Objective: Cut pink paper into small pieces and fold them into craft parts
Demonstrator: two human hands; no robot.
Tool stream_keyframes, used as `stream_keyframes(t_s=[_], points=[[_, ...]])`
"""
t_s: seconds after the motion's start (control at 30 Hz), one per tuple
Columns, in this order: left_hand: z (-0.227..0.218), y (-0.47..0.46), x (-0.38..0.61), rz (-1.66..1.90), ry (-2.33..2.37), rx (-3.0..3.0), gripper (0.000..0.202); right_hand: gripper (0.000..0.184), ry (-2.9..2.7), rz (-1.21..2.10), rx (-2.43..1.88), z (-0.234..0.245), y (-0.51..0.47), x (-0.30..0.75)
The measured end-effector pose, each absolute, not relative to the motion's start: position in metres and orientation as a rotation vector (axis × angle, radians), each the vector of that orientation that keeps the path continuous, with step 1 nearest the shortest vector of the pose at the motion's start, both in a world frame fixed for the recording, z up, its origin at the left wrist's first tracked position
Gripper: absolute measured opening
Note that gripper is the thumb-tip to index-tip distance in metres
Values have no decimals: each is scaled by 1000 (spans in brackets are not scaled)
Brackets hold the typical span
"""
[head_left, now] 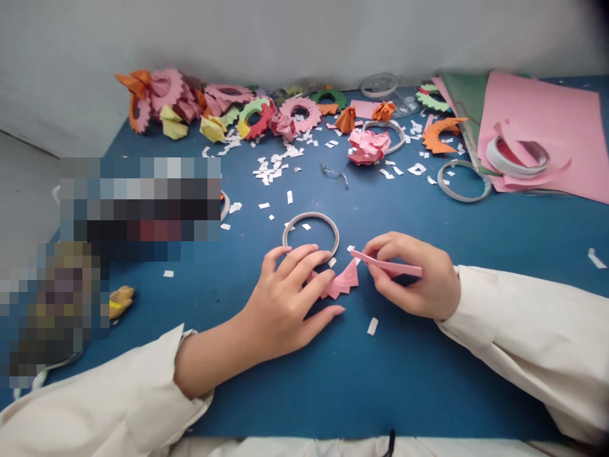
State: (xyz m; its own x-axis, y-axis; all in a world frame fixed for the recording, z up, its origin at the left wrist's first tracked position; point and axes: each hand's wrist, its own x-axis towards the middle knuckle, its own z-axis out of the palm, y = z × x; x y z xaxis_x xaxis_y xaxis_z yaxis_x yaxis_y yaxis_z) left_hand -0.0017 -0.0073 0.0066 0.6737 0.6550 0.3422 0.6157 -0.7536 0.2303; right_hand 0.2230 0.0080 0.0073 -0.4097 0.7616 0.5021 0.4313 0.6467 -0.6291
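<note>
My left hand (285,298) lies on the blue table with its fingers stretched flat, pressing down a folded pink paper piece (343,282). Just to its right, my right hand (413,279) pinches a narrow pink paper strip (387,263) between thumb and fingers, its tip pointing left toward the folded piece. A thin tape ring (311,219) lies right behind my left fingertips.
Finished paper wreaths (228,105) in pink, orange, green and yellow line the back edge. Pink crumpled paper (367,146), white paper scraps (276,166), more tape rings (462,181) and pink and green sheets (542,120) lie at the back right. A blurred-out area covers the left.
</note>
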Motion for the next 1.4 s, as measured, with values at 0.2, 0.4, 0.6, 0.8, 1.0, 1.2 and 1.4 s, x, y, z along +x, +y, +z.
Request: stream_keyframes(t_s=[0.2,0.4,0.6,0.8,1.0,1.2,1.4], points=[[4,-8,4,733,1062,2788,12,6,-1791,976,-1099,10,5,221],[3,-5,2,790,959,2830,12,16,-1727,1316,-1121,12,9,220],[4,-4,1,749,943,2779,20,18,-1859,1343,-1130,9,9,221],[3,-5,0,781,954,2749,13,17,-1998,1216,-1147,7,8,221],[4,-5,0,763,949,2768,11,4,-1832,1194,-999,12,10,221],[6,-5,-2,701,983,2749,23,16,-1636,1431,-1019,12,7,220],[6,-6,-1,722,984,2732,16,16,-1616,1486,-1077,10,5,220]])
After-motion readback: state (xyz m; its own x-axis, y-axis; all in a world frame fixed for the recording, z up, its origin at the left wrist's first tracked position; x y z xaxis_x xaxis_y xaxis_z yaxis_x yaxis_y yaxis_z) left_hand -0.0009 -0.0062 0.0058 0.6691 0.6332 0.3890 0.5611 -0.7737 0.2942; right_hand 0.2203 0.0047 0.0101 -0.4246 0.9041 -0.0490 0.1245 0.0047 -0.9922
